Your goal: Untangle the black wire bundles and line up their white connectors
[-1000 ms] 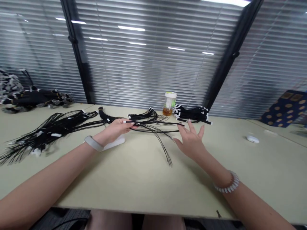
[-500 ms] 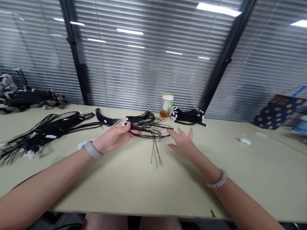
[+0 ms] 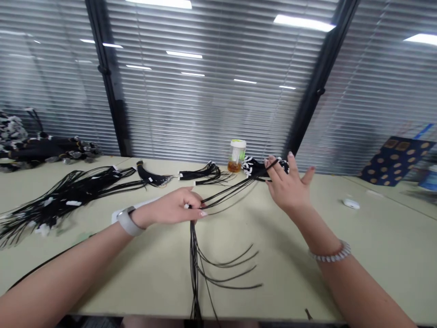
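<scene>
A bundle of thin black cables [image 3: 194, 255] is gripped in my left hand [image 3: 179, 205], closed around it above the table. Several of its strands hang down past the table's front edge, and a few curl off to the right. Other strands [image 3: 232, 189] stretch from the left hand up to my right hand [image 3: 288, 187]. Their ends cross the fingers of that hand, where they appear pinched, while its other fingers are spread. Just behind the right hand lies a black cable bundle with white connectors [image 3: 251, 167], partly covered by the hand.
At left lies a loose pile of black cables [image 3: 75, 191], with smaller bundles [image 3: 153, 177] [image 3: 201, 173] near the back. A white-lidded jar [image 3: 236, 157] stands behind. At right are a white earbud case [image 3: 351, 203] and a dotted dark-blue box [image 3: 398, 159].
My left hand has come nearer with the cables, leaving the bundles at the back. My right hand has moved right and up, drawing strands out straight. More strands now hang down in front.
</scene>
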`<state>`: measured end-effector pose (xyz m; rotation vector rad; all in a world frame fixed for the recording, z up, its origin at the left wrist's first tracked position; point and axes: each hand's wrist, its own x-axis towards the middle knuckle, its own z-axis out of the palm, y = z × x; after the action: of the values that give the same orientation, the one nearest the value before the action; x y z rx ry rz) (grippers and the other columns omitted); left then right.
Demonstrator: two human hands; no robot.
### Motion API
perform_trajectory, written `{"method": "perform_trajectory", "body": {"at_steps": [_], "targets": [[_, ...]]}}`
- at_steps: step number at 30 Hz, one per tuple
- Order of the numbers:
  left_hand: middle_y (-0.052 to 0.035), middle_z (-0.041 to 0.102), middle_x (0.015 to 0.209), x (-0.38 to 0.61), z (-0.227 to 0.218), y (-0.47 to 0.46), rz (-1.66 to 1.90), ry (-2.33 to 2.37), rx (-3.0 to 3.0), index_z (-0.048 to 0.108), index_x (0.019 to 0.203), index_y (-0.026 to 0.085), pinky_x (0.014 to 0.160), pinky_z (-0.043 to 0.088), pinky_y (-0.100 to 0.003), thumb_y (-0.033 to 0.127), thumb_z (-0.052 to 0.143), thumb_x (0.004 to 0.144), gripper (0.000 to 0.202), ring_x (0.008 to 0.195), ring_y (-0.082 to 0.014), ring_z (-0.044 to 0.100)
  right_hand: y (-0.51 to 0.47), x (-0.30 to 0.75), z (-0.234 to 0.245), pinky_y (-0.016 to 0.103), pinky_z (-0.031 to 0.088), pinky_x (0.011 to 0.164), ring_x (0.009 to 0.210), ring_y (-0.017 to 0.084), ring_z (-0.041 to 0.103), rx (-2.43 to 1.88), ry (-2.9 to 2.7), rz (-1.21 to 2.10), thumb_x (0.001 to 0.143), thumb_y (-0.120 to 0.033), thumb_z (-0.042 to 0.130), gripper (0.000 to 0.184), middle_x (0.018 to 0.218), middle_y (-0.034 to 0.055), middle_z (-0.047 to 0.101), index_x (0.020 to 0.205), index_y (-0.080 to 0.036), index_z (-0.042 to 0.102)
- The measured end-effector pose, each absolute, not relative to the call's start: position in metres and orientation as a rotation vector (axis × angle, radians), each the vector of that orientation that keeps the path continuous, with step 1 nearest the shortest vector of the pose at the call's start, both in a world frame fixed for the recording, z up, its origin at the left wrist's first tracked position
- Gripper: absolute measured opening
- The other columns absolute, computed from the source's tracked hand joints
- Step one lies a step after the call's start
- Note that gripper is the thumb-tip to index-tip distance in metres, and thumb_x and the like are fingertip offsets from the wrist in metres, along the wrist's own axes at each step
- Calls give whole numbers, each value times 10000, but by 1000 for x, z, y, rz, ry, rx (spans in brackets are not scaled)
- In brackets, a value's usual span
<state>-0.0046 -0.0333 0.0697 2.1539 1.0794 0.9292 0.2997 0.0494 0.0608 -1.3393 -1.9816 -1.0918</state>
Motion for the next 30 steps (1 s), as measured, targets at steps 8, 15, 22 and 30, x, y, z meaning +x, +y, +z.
{"method": "perform_trajectory", "body": {"at_steps": [8,15,22,30], "targets": [[-51,647,872,-8,54,-10,1124,1232,2435,634,840,203,716,428,-267,254,515,795,137,810,-180,578,36,292,73,553,115,1032,1336,298,145,-1068,-2011,-408,830,-349,420,661,1452,146,195,1411,-137,186],[-121,563,1120,-5,45,-3,1361,1067,1961,628,782,164,747,489,-300,354,537,780,210,954,-221,564,15,274,101,473,383,925,1246,243,378,-678,-1778,711,852,-200,193,551,1386,120,363,1403,-187,221],[-85,485,1177,22,28,2,1636,1149,1313,449,1082,189,775,521,-308,269,605,720,402,871,-151,566,4,261,115,484,403,933,1146,224,490,-508,-1500,1017,848,-234,366,482,1089,69,596,1323,-306,333],[-20,567,746,38,16,-4,1154,1220,1093,470,759,167,630,511,-266,263,517,791,112,648,-131,619,33,239,105,396,497,780,824,144,584,-540,-1295,1087,718,-239,635,260,981,4,607,976,-269,633]]}}
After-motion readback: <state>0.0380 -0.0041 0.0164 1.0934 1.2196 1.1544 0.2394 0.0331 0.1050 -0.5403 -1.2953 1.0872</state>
